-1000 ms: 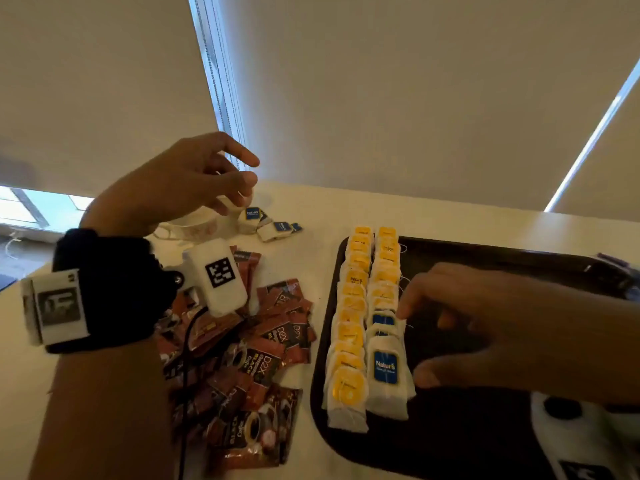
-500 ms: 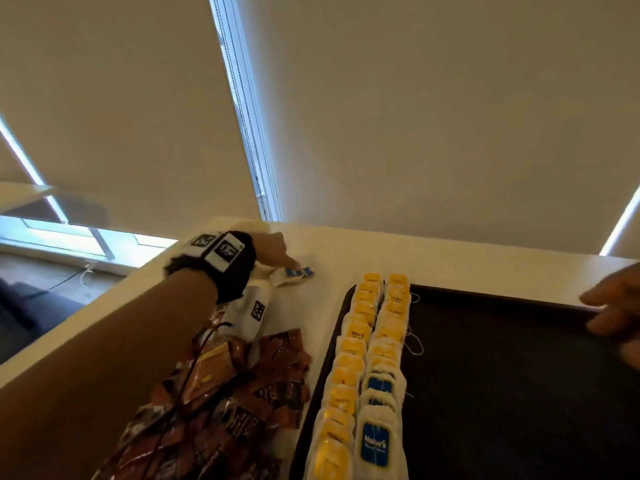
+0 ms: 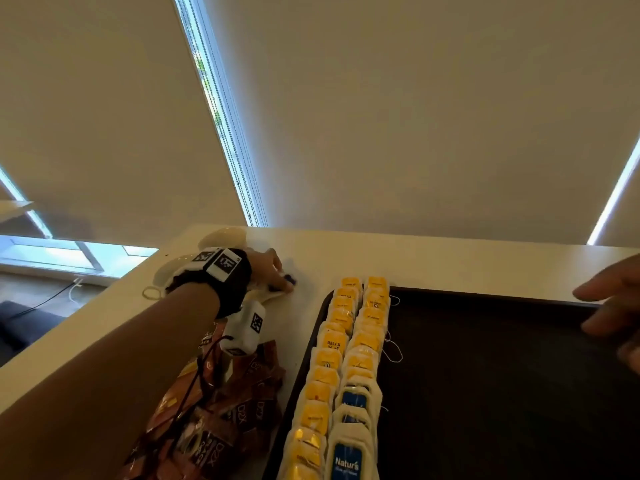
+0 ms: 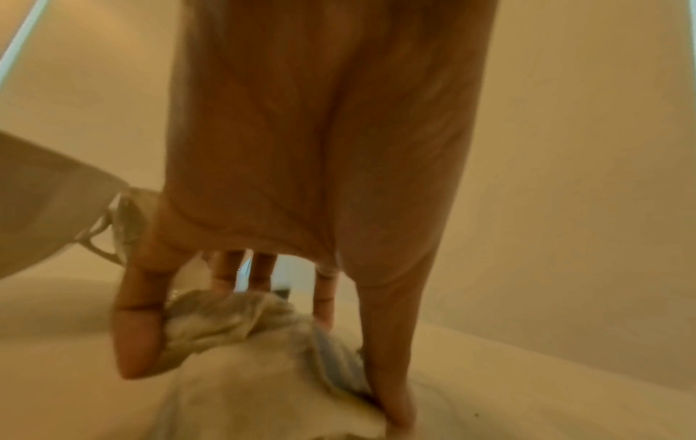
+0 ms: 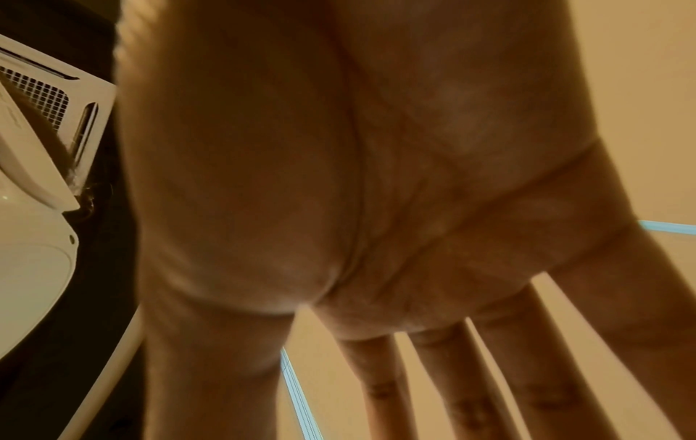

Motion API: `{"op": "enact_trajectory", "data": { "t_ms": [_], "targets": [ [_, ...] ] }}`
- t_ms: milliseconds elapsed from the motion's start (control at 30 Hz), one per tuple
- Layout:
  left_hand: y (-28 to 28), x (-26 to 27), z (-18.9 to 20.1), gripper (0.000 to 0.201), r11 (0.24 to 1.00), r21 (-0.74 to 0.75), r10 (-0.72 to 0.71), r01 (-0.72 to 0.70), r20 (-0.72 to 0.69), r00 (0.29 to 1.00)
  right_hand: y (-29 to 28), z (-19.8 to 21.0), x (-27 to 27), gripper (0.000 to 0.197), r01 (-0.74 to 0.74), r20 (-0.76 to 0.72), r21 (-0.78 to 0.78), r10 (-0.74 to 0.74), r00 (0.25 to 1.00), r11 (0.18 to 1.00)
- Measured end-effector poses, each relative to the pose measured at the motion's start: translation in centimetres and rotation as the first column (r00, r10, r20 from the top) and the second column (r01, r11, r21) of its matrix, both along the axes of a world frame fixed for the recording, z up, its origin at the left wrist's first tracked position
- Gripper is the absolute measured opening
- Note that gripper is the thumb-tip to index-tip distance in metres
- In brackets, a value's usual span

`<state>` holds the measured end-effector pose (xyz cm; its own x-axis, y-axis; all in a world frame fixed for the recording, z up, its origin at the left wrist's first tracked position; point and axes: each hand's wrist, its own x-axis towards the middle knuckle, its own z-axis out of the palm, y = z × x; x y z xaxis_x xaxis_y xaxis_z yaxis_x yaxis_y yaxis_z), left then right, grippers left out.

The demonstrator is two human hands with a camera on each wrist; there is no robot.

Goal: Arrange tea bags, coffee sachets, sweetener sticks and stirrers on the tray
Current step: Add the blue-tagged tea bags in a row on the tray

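Observation:
A black tray (image 3: 485, 375) lies on the white table, with two rows of yellow- and blue-tagged tea bags (image 3: 346, 358) along its left side. Brown coffee sachets (image 3: 239, 410) are piled on the table left of the tray. My left hand (image 3: 277, 282) reaches to the far side of that pile and comes down on loose tea bags (image 4: 263, 327). In the left wrist view the thumb (image 4: 135, 342) and fingers (image 4: 388, 381) close round the bunched bags. My right hand (image 3: 613, 306) hovers over the tray's right part, fingers (image 5: 452, 387) spread and empty.
Crumpled white wrapping (image 3: 221, 237) and a rubber band (image 3: 152, 292) lie near the table's far left corner. The table's left edge drops to the floor and roller blinds hang close behind it. A white device (image 5: 34, 268) shows beside the right hand.
My left hand moved from above the sachets to the far loose tea bags and closed on them. The right hand drew back from the tea bag rows to the right. The view tilted up.

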<state>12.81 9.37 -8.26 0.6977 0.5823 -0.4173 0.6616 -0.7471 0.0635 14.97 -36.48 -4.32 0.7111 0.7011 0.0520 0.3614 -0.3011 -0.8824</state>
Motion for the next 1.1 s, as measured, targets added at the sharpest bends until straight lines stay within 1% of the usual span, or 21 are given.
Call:
{"op": "enact_trajectory", "data": {
  "t_ms": [67, 100, 133, 167, 233, 333, 400, 433, 467, 500, 533, 567, 600, 633, 700, 733, 800, 900, 967, 1033, 1100],
  "targets": [
    [-0.2, 0.0, 0.0, 0.074, 0.999, -0.022, 0.035, -0.035, 0.013, 0.999, -1.3, -1.3, 1.9, 0.076, 0.077, 0.008, -0.016, -0.077, 0.997, 0.997],
    [-0.4, 0.0, 0.0, 0.072, 0.999, -0.005, 0.039, -0.039, 0.015, 0.999, -1.9, -2.1, 2.6, 0.083, 0.087, 0.013, -0.027, -0.086, 0.996, 0.996],
    [-0.6, 0.1, 0.0, 0.069, 0.999, 0.024, 0.031, -0.031, 0.004, 1.0, -2.7, -2.7, 3.3, 0.083, 0.118, 0.047, -0.012, -0.117, 0.992, 0.993],
    [-0.7, 0.2, 0.0, 0.064, 0.999, 0.043, 0.015, -0.015, 0.003, 1.0, -2.7, -2.9, 3.3, 0.082, 0.109, 0.056, -0.026, -0.108, 0.993, 0.994],
    [-1.0, 0.5, -0.1, 0.058, 0.999, 0.045, -0.016, 0.017, -0.023, 1.0, -2.5, -2.7, 3.0, 0.085, 0.143, 0.115, -0.014, -0.14, 0.983, 0.99],
    [-0.6, 0.9, -0.4, 0.052, 0.999, -0.049, 0.018, -0.021, -0.064, 0.998, -2.8, -3.5, 2.8, 0.083, 0.131, 0.111, -0.028, -0.127, 0.986, 0.991],
    [0.0, 0.7, -0.5, 0.052, 0.994, -0.093, 0.057, -0.061, -0.041, 0.998, -3.0, -2.9, 2.5, 0.082, 0.121, 0.152, -0.02, -0.117, 0.981, 0.992],
    [0.3, 0.6, -0.6, 0.05, 0.989, -0.136, 0.051, -0.054, -0.026, 0.998, -2.6, -2.4, 2.0, 0.083, 0.098, 0.178, -0.013, -0.095, 0.98, 0.995],
    [0.6, 0.5, -0.5, 0.045, 0.975, -0.218, 0.043, -0.042, -0.001, 0.999, -2.0, -1.8, 1.1, 0.082, 0.079, 0.199, -0.017, -0.074, 0.977, 0.997],
    [0.9, 0.3, -0.4, 0.037, 0.934, -0.354, 0.066, -0.042, 0.056, 0.996, -1.3, -0.8, -0.3, 0.079, 0.078, 0.214, -0.016, -0.073, 0.974, 0.997],
    [0.7, -0.3, 0.3, 0.025, 0.869, -0.493, 0.104, -0.029, 0.125, 0.987, -0.5, 0.3, -1.5, 0.074, 0.068, 0.215, -0.025, -0.061, 0.975, 0.997],
    [0.3, -1.0, 1.0, 0.012, 0.805, -0.594, 0.132, 0.014, 0.202, 0.97, 0.5, 1.1, -2.7, 0.07, 0.042, 0.205, -0.03, -0.035, 0.978, 0.999],
    [-0.4, -1.9, 1.9, 0.005, 0.755, -0.651, 0.141, 0.079, 0.279, 0.95, 1.4, 1.8, -3.4, 0.066, 0.024, 0.201, -0.036, -0.016, 0.979, 0.999],
    [-1.2, -2.9, 2.8, 0.006, 0.717, -0.681, 0.155, 0.152, 0.368, 0.917, 2.2, 2.5, -3.9, 0.066, 0.016, 0.216, -0.038, -0.008, 0.976, 0.999],
    [-3.8, -5.3, 4.5, 0.008, 0.712, -0.634, 0.135, 0.301, 0.545, 0.828, 3.8, 3.5, -4.6, 0.07, 0.02, 0.218, -0.015, -0.016, 0.976, 1.0],
    [-5.1, -6.5, 5.1, 0.008, 0.711, -0.607, 0.121, 0.354, 0.602, 0.789, 4.7, 3.9, -4.9, 0.072, 0.02, 0.207, 0.014, -0.022, 0.978, 1.0],
    [-7.9, -8.8, 5.9, 0.007, 0.666, -0.597, 0.112, 0.446, 0.672, 0.732, 6.8, 4.0, -6.0, 0.067, 0.007, 0.199, 0.058, -0.019, 0.98, 0.998],
    [-11.3, -10.4, 6.3, 0.004, 0.583, -0.581, 0.033, 0.569, 0.716, 0.697, 10.1, 3.0, -8.0, 0.051, 0.065, 0.153, 0.092, -0.079, 0.985, 0.994],
    [-13.1, -10.5, 6.3, 0.007, 0.533, -0.556, -0.06, 0.638, 0.728, 0.683, 12.0, 1.8, -9.0, 0.046, 0.124, 0.128, 0.111, -0.138, 0.982, 0.986],
    [-14.2, -10.1, 6.1, 0.011, 0.542, -0.492, -0.143, 0.681, 0.745, 0.652, 13.3, 0.7, -9.3, 0.028, 0.165, 0.079, 0.181, -0.181, 0.98, 0.97],
    [-14.6, -9.9, 6.1, 0.014, 0.574, -0.437, -0.175, 0.693, 0.761, 0.624, 13.8, -0.1, -9.3, 0.008, 0.22, 0.012, 0.248, -0.229, 0.973, 0.944]
  ]
}}
